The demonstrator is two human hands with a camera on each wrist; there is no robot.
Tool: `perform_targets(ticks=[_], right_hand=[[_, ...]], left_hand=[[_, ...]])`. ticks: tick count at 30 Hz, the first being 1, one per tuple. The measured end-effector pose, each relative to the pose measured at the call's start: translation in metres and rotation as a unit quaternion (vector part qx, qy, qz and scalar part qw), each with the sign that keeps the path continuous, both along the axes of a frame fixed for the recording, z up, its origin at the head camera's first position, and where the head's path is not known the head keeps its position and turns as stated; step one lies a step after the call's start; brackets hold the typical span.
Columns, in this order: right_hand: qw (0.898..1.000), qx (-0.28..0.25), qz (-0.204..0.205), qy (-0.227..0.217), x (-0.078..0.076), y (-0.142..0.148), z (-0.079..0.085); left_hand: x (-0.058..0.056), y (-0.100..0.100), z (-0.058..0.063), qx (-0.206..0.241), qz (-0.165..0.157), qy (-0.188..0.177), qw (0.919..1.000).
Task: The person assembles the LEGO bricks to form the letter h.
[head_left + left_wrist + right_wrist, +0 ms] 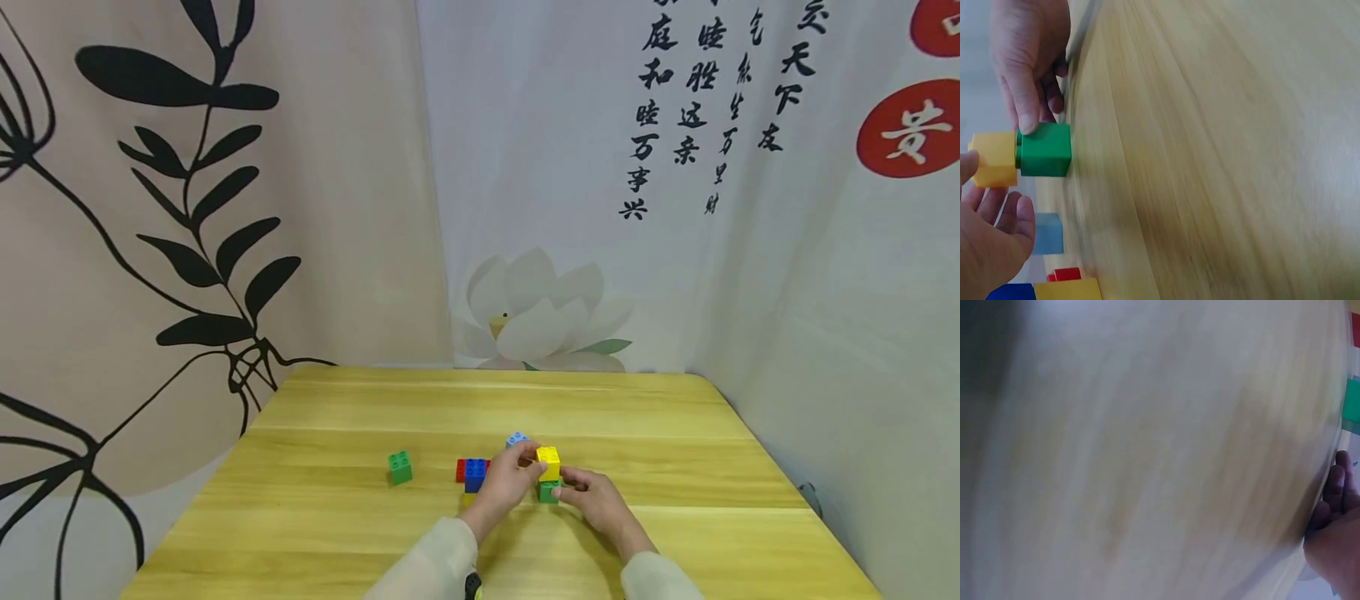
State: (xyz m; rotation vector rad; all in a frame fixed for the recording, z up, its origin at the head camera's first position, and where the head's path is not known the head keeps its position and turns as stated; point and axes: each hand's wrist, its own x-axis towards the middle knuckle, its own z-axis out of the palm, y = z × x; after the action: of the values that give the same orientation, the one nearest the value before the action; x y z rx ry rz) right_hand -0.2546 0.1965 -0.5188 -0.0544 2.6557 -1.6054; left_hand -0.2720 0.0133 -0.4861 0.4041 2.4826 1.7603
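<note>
My left hand (513,482) pinches a yellow toy building block (548,463) between thumb and fingers. Directly below it, a green block (548,492) stands on the table; in the left wrist view some green studs (1019,153) show at the seam between the two. On the right, the thumb of my right hand (600,502) touches the green block's side, while its other fingers (1054,94) hang loosely bent. The right wrist view catches those fingers beside a green block (1352,403) at the edge of the picture, with the thumb hidden.
Left of my hands, a dark blue block (475,475) stands among a red block (461,471) and a yellow block (1072,290). A light blue block (516,437) is behind my left hand. Another green block (400,468) lies farther left on the wooden table (315,517).
</note>
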Motion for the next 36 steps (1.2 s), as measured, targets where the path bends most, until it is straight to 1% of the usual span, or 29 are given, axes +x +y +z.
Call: perform_targets(ticks=[4,9,14,16,21,26,30,33,36], right_hand=[[1.000,-0.003,-0.001,0.000,-0.0001,-0.0006,0.0001],[1.000,-0.006,-0.003,0.003,-0.0006,-0.0008,-0.0002],[1.000,-0.002,-0.004,0.000,-0.0012,-0.0007,0.0008],[1.000,0.000,-0.005,-0.003,-0.0013,-0.0003,0.0013],[1.000,-0.003,-0.009,-0.010,-0.0004,0.0002,0.0029],[1.000,-0.010,-0.011,-0.013,0.0004,-0.0013,0.0024],[1.000,-0.013,-0.008,-0.015,-0.0008,-0.0019,0.0025],[1.000,-0.007,-0.004,-0.010,-0.0015,-0.0010,0.0037],[1.000,0.001,-0.006,-0.009,-0.0016,-0.0005,0.0038]], left_hand=[[-0.0014,-0.0030,0.0003,-0.010,-0.014,0.001,0.9999],[0.0009,-0.0029,0.0023,-0.011,-0.027,0.011,0.9995],[0.0024,-0.0001,0.0053,-0.029,-0.024,0.015,0.9992],[0.0017,0.0008,0.0059,-0.032,-0.021,0.009,0.9992],[-0.0006,0.0015,0.0036,-0.029,-0.019,0.000,0.9994],[-0.0013,0.0020,0.0022,-0.038,-0.024,0.003,0.9990],[-0.0001,0.0017,0.0043,-0.045,-0.029,0.003,0.9985],[0.0005,0.0016,0.0048,-0.046,-0.033,0.012,0.9983],[0.0012,0.0018,0.0039,-0.046,-0.033,0.011,0.9983]])
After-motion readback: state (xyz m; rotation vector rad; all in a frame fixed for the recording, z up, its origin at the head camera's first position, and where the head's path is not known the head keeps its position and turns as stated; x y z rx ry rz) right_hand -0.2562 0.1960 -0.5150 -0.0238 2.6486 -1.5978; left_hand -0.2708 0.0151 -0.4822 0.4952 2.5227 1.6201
